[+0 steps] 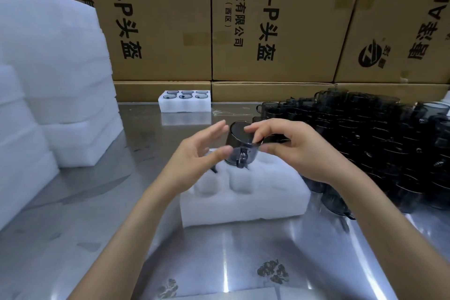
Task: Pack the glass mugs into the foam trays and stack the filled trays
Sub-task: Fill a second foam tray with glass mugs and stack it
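Your right hand (289, 146) pinches a dark glass mug (243, 145) by its upturned base, fingers curled over it, while your left hand (194, 153) is spread wide with straight fingers beside the mug's wall. The mug hangs mouth-down just above the near foam tray (243, 202) on the metal table (97, 226), handle toward you. More mugs (365, 134) are heaped to the right, a filled tray (185, 102) sits by the cartons (267, 19), and foam stacks (48, 80) stand left.
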Available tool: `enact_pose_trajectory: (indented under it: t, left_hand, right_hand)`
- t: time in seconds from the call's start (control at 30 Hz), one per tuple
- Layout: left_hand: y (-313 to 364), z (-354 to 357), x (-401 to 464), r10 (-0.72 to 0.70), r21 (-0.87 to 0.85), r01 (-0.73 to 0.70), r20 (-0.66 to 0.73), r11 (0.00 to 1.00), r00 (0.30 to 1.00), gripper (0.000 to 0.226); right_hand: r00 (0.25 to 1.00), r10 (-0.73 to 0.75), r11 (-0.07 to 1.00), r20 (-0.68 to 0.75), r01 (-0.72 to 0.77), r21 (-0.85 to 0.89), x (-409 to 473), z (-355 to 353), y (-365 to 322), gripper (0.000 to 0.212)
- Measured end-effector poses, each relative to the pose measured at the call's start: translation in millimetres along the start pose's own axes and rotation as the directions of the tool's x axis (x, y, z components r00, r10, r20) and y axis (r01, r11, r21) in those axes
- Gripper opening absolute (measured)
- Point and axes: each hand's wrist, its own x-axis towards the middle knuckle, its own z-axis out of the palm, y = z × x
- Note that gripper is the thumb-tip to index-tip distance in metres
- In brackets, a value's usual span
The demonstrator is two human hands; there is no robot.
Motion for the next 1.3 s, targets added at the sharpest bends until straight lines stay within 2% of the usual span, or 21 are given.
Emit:
enact_pose_trajectory:
  t: [0.1, 0.17, 0.23, 0.3, 0.4, 0.47, 0.57, 0.67, 0.77, 0.87, 1.0, 1.17, 1.23, 1.3]
  left_hand:
    - [3, 2, 4, 0.025, -0.063, -0.014, 0.175, 0.998, 0.984, 0.045]
    - [4, 4, 7, 0.051, -0.04, -0.045, 0.163, 0.998, 0.985, 0.042]
    - [6, 10, 13, 0.081, 0.09, -0.088, 0.072, 0.992, 0.994, 0.039]
    - [7, 18, 20, 0.081, 0.171, -0.074, -0.034, 0.983, 0.996, 0.038]
    - [7, 35, 30, 0.071, 0.244, -0.047, -0.093, 0.969, 0.993, 0.04]
    - [7, 44, 34, 0.075, 0.304, -0.052, -0.065, 0.951, 0.995, 0.04]
    - [0, 50, 36, 0.055, 0.407, -0.073, 0.056, 0.91, 0.997, 0.043]
    - [-13, 54, 29, -0.067, 0.489, -0.047, 0.213, 0.871, 0.975, 0.062]
    - [-24, 54, 26, -0.142, 0.623, -0.022, 0.211, 0.782, 0.967, 0.078]
    - [-24, 55, 26, -0.126, 0.641, -0.032, 0.199, 0.766, 0.972, 0.077]
    - [-22, 55, 21, -0.095, 0.592, -0.035, 0.188, 0.805, 0.978, 0.077]
    - [-18, 55, 18, -0.051, 0.577, -0.085, 0.216, 0.812, 0.975, 0.072]
    - [-17, 55, 18, -0.055, 0.599, -0.095, 0.227, 0.795, 0.972, 0.07]
    - [-16, 55, 18, -0.073, 0.634, -0.099, 0.24, 0.767, 0.968, 0.068]
  right_hand:
    - [1.0, 0.015, 0.987, 0.009, -0.016, 0.161, 5, 3, 1, 0.028]
    - [0.998, 0.056, 0.946, -0.035, -0.042, 0.322, 7, 5, 3, 0.026]
    - [0.989, 0.126, 0.903, -0.08, -0.081, 0.423, 8, 8, 5, 0.021]
    - [0.98, 0.174, 0.928, -0.096, -0.131, 0.348, 10, 13, 10, 0.037]
    - [0.965, 0.175, 0.984, -0.197, -0.163, 0.074, 15, 19, 22, 0.052]
    - [0.949, 0.204, 0.978, -0.239, -0.188, 0.089, 19, 17, 32, 0.052]
    - [0.934, 0.281, 0.957, -0.219, -0.257, 0.134, 17, 17, 49, 0.051]
    - [0.92, 0.33, 0.943, -0.213, -0.308, 0.128, 9, 25, 65, 0.05]
    - [0.923, 0.335, 0.942, -0.192, -0.335, 0.034, 6, 25, 71, 0.051]
    - [0.925, 0.35, 0.933, -0.149, -0.357, -0.028, 4, 25, 73, 0.052]
    - [0.938, 0.322, 0.938, -0.129, -0.335, -0.093, -2, 26, 72, 0.053]
    - [0.946, 0.296, 0.955, -0.133, -0.295, 0.03, -12, 22, 71, 0.043]
    - [0.95, 0.301, 0.953, -0.087, -0.304, -0.022, -19, 23, 73, 0.045]
    - [0.944, 0.33, 0.934, -0.015, -0.328, -0.143, -23, 25, 75, 0.048]
